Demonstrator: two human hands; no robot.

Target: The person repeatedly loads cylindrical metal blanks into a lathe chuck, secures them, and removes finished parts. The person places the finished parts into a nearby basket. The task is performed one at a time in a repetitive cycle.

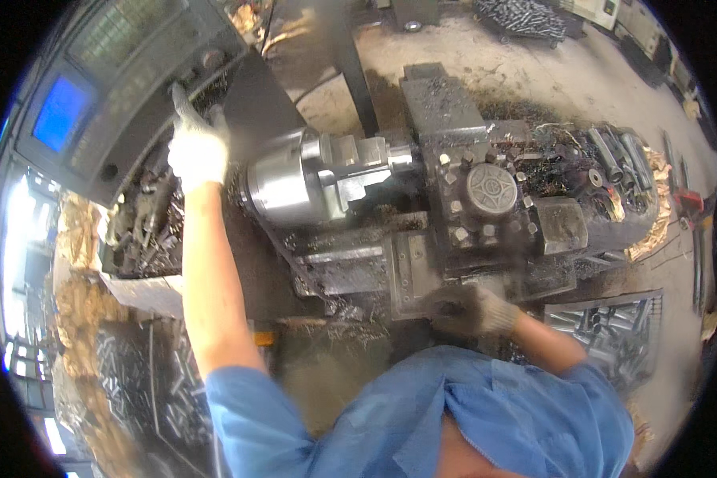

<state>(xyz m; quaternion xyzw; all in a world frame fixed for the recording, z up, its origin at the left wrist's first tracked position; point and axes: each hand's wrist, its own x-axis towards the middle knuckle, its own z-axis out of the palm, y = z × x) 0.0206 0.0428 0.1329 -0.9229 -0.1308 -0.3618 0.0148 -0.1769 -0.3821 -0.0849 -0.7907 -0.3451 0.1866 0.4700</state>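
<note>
My left hand [198,143], in a white knit glove, reaches up to the dark control panel [137,107] of a metal lathe, its index finger extended at the panel's lower edge. Nothing shows in its grasp. The panel has a lit blue screen [60,115]. My right hand [469,308], in a glove dark with grime, is near the front of the lathe carriage, below the square tool post [491,189]; its fingers are blurred, and whether it holds anything cannot be made out. Between the hands sits the shiny lathe chuck [284,179] with its jaws [358,167].
A bin of dark metal parts [146,227] stands under the panel. Metal tubes [609,155] lie on the lathe's right end. A crate of shiny tubes [609,334] is at lower right, and small cut pieces [149,376] fill a container at lower left.
</note>
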